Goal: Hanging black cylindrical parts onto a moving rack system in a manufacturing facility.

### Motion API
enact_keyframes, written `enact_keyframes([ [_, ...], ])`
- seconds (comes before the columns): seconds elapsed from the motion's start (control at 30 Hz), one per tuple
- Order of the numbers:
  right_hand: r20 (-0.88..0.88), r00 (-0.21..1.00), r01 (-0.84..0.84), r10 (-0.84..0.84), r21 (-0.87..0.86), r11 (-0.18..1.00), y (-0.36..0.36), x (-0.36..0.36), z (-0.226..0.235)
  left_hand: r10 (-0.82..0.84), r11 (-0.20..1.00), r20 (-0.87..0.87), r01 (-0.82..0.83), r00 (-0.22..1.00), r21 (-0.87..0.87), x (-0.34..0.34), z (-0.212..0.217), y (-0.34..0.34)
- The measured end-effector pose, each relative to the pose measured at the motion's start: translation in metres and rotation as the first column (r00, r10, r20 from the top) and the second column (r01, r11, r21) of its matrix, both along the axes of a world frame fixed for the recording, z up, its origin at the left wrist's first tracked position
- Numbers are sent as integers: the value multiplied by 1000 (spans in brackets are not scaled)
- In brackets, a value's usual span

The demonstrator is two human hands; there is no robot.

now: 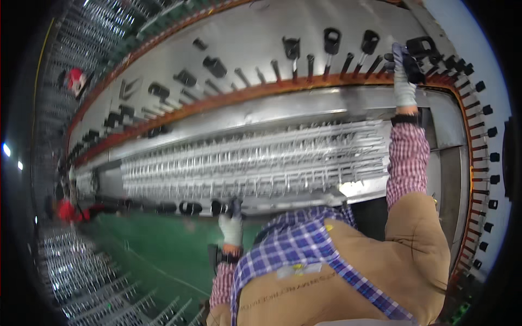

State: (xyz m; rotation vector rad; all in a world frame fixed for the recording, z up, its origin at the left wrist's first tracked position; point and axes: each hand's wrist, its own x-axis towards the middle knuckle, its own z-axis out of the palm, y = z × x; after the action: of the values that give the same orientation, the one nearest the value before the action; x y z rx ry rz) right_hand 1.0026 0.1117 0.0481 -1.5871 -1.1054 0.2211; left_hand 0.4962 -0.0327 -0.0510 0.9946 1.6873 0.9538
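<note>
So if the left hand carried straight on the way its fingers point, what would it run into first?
Most likely the near row of shiny metal rods, just beyond the fingertips of the left hand; depth is unclear, so it might pass above them.

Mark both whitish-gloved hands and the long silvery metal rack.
Right whitish-gloved hand [403, 75]: head view, middle of the hand.
Left whitish-gloved hand [231, 224]: head view, middle of the hand.
Long silvery metal rack [250, 163]: head view, middle of its rows.
</note>
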Motion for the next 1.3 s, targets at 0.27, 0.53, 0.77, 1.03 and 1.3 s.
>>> enact_keyframes([
  [0.27,-839,318,-747,443,67,662,-173,-259,-156,-155,987,130,148,979,67,-9,-38,3],
  [0.53,-852,464,-616,242,-114,779,-194,-351,-214,-480,869,-404,485,779,-96,-43,-71,19],
  [0.77,-995,-16,-445,-100,-82,892,-201,-358,-139,-579,809,-422,556,697,-192,-45,-35,25],
  [1.03,-438,897,-328,66,-557,763,-220,-304,-117,-409,823,-567,558,715,109,-57,-102,31],
  [1.3,-360,932,-285,50,-638,716,-220,-305,-83,-449,855,-334,507,829,107,-64,-115,26],
])
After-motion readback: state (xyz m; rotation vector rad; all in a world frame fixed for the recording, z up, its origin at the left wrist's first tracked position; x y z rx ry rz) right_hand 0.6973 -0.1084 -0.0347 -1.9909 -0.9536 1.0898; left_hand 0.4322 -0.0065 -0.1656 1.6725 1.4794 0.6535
